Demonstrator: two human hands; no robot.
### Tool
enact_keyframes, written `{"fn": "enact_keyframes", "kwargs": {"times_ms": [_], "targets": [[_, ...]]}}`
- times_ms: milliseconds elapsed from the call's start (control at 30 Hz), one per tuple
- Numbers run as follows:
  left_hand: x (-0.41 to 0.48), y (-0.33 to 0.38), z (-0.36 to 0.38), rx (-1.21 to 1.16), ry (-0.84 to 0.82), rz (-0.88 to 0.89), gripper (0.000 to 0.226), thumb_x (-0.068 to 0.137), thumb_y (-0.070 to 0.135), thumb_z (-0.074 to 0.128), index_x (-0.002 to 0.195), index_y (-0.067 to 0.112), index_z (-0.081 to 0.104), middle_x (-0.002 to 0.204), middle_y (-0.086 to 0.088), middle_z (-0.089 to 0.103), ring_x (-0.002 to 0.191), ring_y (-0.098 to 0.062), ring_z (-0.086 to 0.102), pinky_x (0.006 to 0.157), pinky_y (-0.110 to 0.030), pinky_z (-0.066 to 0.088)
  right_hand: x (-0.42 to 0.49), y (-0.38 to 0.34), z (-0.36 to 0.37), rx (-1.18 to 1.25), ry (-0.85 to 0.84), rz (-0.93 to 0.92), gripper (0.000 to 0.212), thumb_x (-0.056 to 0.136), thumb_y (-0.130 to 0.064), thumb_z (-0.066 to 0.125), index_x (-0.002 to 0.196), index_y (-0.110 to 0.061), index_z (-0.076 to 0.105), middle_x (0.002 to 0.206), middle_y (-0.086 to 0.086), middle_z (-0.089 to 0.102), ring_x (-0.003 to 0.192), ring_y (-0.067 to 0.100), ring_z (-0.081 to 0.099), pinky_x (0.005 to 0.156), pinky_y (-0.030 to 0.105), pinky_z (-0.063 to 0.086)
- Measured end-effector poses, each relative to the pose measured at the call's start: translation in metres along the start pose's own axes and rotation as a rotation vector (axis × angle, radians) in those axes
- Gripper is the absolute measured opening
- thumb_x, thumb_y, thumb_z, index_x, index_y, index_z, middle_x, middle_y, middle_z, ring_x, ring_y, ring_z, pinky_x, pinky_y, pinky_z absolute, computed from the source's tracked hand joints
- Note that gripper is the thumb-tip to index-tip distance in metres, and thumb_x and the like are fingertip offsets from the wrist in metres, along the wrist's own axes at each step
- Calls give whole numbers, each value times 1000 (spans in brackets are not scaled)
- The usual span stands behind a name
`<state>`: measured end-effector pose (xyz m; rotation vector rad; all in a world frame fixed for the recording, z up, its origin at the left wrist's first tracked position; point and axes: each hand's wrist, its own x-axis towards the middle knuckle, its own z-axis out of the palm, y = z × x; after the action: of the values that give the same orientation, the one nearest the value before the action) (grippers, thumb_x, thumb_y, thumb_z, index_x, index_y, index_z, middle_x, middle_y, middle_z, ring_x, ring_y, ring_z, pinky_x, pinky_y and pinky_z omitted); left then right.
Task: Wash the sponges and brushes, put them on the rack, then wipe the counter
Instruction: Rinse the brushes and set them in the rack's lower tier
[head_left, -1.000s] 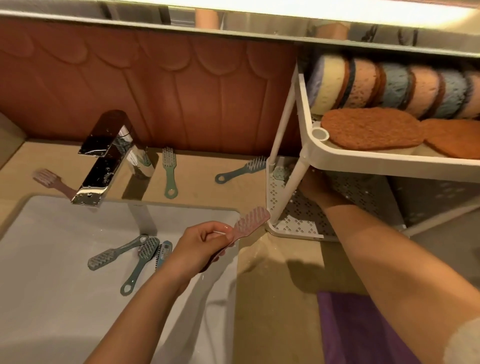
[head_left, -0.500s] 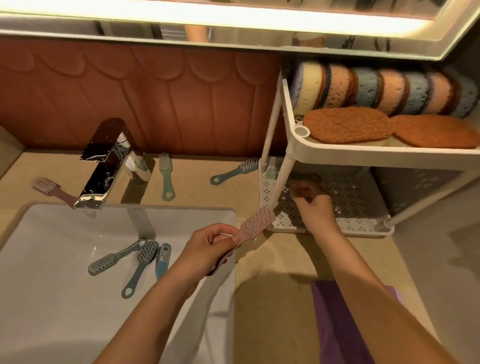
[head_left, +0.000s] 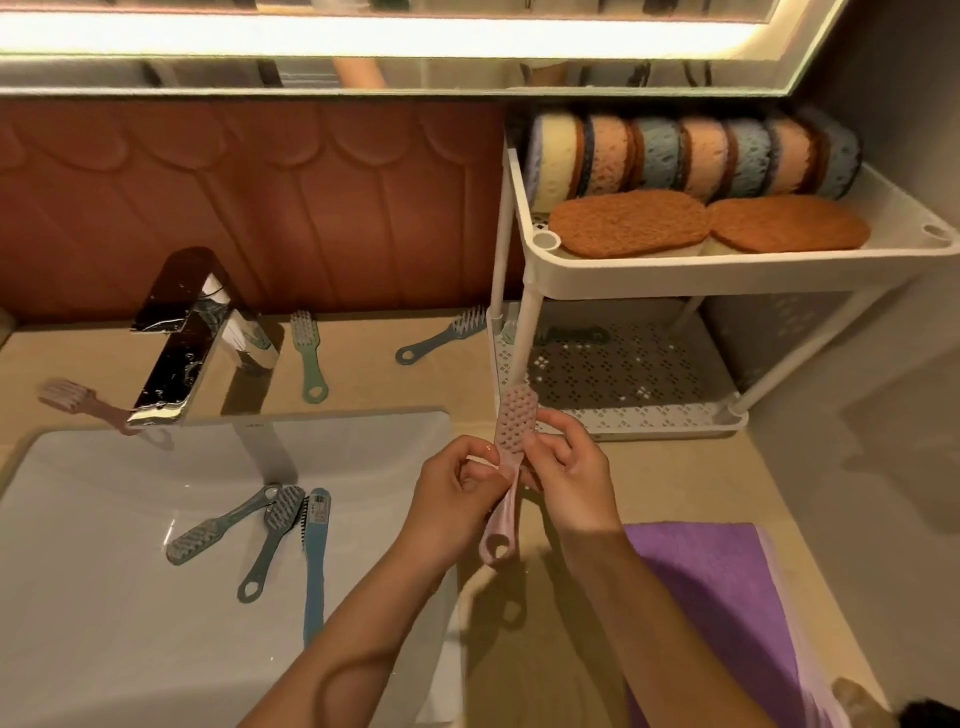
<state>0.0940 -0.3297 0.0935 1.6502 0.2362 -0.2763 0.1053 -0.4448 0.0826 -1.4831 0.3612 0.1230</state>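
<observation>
Three brushes (head_left: 270, 540) in sink (head_left: 104, 597); sponges (head_left: 691, 150) atop rack (head_left: 727, 270), perhaps brush (head_left: 571, 335) below.

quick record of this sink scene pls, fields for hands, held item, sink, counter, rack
held item: pink brush, head up, between sink and rack
left hand: grips the pink brush below its head
right hand: pinches it from the other side
sink: grey brush, teal brush, blue brush
counter: green brush, blue-grey brush, second pink brush, purple cloth
rack top shelf: sponges on edge, two brown pads flat in front
rack lower shelf: a dark brush, little else clear
</observation>
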Motion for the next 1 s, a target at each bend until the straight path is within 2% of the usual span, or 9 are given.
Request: {"fn": "enact_keyframes", "kwargs": {"times_ms": [167,267,400,467,567,700,767,833,1000], "targets": [[9,-5,4,348,44,171,8,83,21,66,80,20,58,64,8,60,51,-2,50,52,-19,40,4,3,-12,69,40,10,18,89,-14,61,96,-31,57,103,10,66,85,21,65,74,34,53],[12,-4,12,487,-27,279,11,83,22,64,81,21,53,68,6,62,57,-9,55,58,-28,45,10,4,-18,23,43,3,25,81,-20,71,96,-33,57,107,9,66,92,24,67,80,42,55],[23,8,16,395,-154,283,9,83,16,66,81,14,58,68,5,58,59,-4,49,59,-20,43,20,-11,-30,24,70,-35,26,82,-10,69,91,-30,55,93,2,65,80,17,65,71,30,53],[31,12,14,338,-43,285,10,84,13,66,79,13,57,68,1,53,60,-3,45,58,-13,38,27,-21,-40,-32,71,-52,24,83,-11,68,97,-27,57,95,-1,63,83,16,64,74,29,54],[46,20,10,338,205,312,21,83,19,67,90,16,48,84,1,48,73,-9,45,59,-9,36,43,-38,-51,-198,76,-97,23,85,-13,66,105,-20,58,96,-5,64,81,12,64,73,24,53],[60,31,14,428,162,358,34,88,31,60,118,23,46,117,8,53,105,-7,50,82,-17,42,85,-45,-53,-585,111,-194,41,83,-21,69,122,-16,56,100,5,68,89,18,62,79,29,48],[65,31,17,498,156,408,28,92,31,54,118,20,52,112,5,62,101,-10,58,85,-31,50,112,-42,-51,-822,80,-272,48,83,-25,68,127,-17,52,117,8,64,106,25,59,88,33,46],[66,29,19,602,212,466,22,94,33,49,109,19,57,97,3,67,88,-14,63,75,-39,54,137,-38,-47,-1065,-21,-279,42,86,-26,63,125,-15,53,127,10,58,116,28,53,93,34,41],[69,25,21,730,308,548,21,95,34,46,98,17,58,85,1,68,75,-17,63,58,-30,46,174,-30,-36,-1356,-236,-311,40,91,-22,56,130,-16,51,138,9,48,128,29,43,105,37,34]]}}
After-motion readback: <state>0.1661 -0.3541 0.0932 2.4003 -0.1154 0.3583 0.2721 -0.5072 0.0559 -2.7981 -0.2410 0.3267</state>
